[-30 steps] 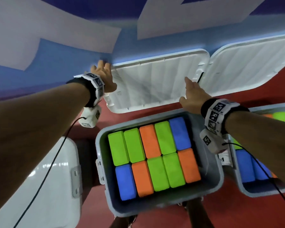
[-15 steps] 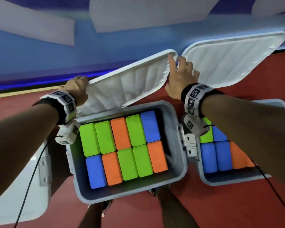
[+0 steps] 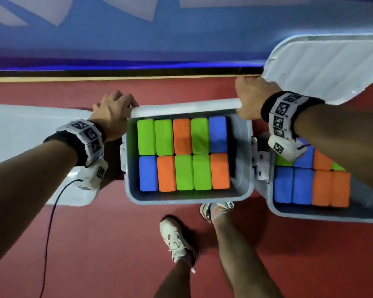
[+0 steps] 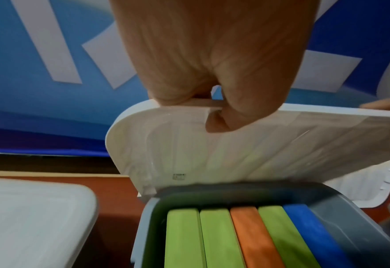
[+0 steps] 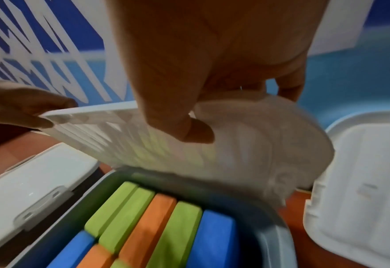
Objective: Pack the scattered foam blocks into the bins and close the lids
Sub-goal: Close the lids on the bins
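Observation:
A grey bin [image 3: 187,198] stands on the red floor, packed with two rows of green, orange and blue foam blocks [image 3: 182,154]. Its white lid [image 3: 181,108] is swung up on edge over the bin's far side. My left hand [image 3: 114,114] grips the lid's left corner, thumb underneath [image 4: 219,117]. My right hand [image 3: 251,100] grips the lid's right corner, thumb under it [image 5: 193,132]. The lid [image 4: 235,145] hangs tilted above the blocks [image 4: 242,235] in the wrist views.
A second grey bin [image 3: 323,216] at the right holds blue, orange and green blocks; its white lid [image 3: 332,67] stands open behind it. A closed bin with a white lid [image 3: 26,143] sits at the left. My feet [image 3: 177,239] stand in front on the red floor.
Both hands have swung the middle bin's lid up from lying flat behind the bin to standing on edge over its far rim. The view has tilted down.

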